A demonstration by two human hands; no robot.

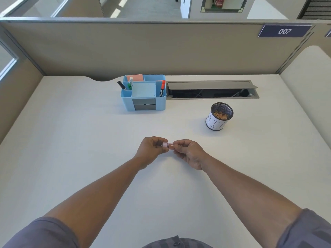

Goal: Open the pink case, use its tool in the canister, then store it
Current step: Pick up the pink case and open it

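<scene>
A small pink case [168, 146] is held level just above the white desk, between both hands. My left hand [151, 151] pinches its left end, where a paler pink cap shows. My right hand [188, 152] grips the right end, hiding most of it. Whether the case is open cannot be told. The canister [218, 116], a black mesh cup with a white paper band, stands to the far right of my hands with tan shavings inside.
A blue desk organiser [143, 93] holding markers, a pen and note pads sits at the back centre. Right of it is an open cable slot [212, 89] in the desk. Grey partition walls close the back and sides.
</scene>
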